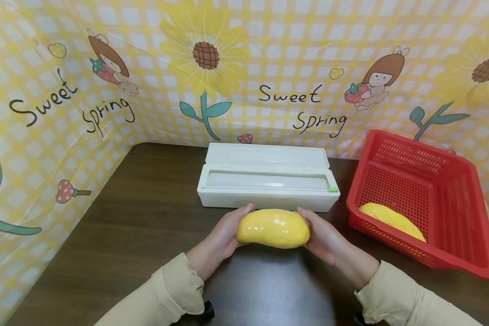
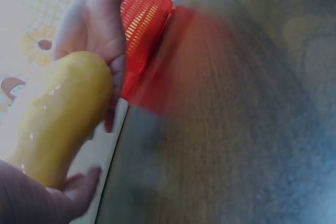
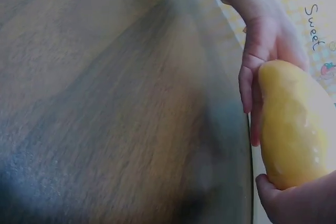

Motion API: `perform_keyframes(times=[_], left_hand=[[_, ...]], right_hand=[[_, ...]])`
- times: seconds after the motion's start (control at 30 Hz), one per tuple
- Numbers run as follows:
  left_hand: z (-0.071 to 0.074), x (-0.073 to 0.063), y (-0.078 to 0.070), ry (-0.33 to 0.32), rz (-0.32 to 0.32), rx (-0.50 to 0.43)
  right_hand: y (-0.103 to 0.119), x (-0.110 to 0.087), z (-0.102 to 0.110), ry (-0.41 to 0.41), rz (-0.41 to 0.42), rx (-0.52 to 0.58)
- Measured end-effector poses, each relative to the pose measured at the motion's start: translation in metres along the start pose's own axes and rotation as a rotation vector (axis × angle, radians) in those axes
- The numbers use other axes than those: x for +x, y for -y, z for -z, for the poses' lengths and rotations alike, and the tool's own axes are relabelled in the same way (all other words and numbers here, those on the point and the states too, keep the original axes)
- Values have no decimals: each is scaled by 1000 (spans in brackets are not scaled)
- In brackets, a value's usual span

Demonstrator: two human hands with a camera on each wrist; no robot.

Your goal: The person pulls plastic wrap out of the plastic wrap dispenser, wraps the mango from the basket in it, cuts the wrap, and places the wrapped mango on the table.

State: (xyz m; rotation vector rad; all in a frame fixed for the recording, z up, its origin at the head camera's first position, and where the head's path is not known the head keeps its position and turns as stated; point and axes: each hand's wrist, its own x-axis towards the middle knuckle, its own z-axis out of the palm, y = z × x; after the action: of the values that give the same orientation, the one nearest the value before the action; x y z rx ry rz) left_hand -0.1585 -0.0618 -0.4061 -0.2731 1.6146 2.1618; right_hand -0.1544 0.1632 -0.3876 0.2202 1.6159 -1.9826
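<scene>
A large yellow mango with a glossy, shiny surface is held lengthwise between both hands, above the dark table in the head view. My left hand grips its left end, thumb toward the top and fingers beneath. At the opposite end my right hand holds it the same way. Both wrist views show the mango resting against the fingers of the two hands. Just beyond stands a white cling film dispenser, lid raised, with a roll of film inside and a green slider at its right end.
A red plastic basket with perforated walls stands on the right, and another yellow mango lies in it. Behind the brown wooden table hangs a yellow checked cloth with sunflowers, which also covers the left side.
</scene>
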Motion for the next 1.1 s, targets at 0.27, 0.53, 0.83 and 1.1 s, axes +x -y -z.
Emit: perform_keyframes(times=[0.27,0.53,0.83,1.1], left_hand=[[-2,0,3,57,-7,25],[-3,1,9,55,-3,4],[3,0,5,81,39,-30],[11,2,-1,74,86,-166]], right_hand=[[-5,0,-1,-43,-42,23],[-10,-2,-8,-200,-85,39],[-7,-2,-4,-128,-80,-8],[-2,-6,6,210,12,145]])
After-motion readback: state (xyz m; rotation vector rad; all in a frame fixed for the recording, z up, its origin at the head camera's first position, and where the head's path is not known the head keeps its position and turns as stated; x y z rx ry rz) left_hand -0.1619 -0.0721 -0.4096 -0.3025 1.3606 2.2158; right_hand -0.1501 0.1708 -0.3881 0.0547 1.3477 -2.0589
